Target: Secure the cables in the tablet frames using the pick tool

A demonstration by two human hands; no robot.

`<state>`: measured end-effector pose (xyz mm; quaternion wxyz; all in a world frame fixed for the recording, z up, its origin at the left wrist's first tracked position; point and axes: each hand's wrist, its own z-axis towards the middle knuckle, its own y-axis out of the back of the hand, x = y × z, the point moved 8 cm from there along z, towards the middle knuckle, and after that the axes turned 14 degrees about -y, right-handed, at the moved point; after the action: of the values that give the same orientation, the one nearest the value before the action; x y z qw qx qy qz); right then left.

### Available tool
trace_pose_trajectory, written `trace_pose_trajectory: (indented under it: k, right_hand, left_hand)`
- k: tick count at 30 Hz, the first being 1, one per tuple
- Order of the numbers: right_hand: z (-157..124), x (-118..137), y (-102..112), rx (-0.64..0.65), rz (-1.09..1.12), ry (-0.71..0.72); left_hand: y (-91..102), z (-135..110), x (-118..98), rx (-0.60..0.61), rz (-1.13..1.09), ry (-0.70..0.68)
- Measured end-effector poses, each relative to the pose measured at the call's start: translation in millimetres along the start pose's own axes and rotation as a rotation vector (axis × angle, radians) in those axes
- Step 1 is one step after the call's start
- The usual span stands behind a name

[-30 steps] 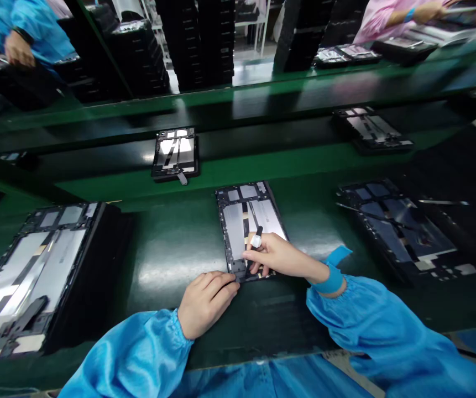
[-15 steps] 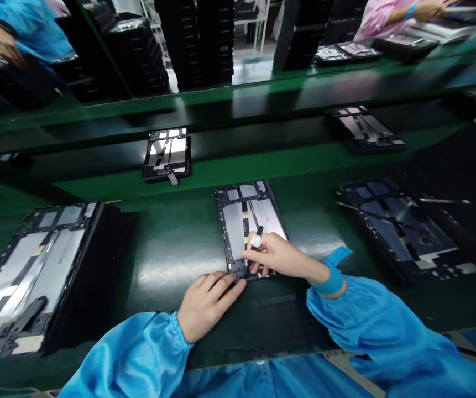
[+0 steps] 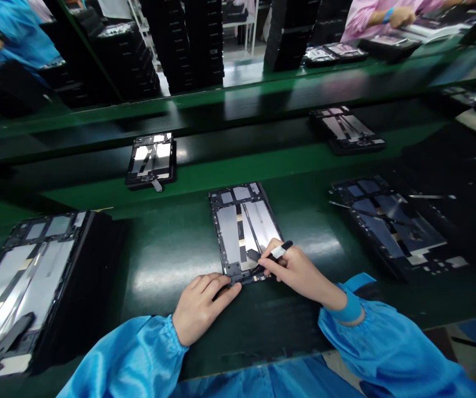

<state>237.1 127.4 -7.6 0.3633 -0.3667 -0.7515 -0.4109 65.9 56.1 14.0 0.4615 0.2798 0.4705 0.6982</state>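
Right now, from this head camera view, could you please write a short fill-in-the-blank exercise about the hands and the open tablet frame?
1. The left hand touches the ____ edge of the open tablet frame.
2. The right hand holds a slim black tool with a ____ band.
3. The person's sleeves are ____.
4. The work surface under the frame is ____.

Missing words: lower, white, blue, green.
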Motion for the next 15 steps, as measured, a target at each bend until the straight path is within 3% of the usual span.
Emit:
trace_pose_trajectory:
  k: [15]
  right_hand:
    - [2.9,-1.1,-1.9,0.003,0.127,-0.008]
  left_hand:
    - [-2.2,0.7,-2.0,-0.04,0.03,-0.007]
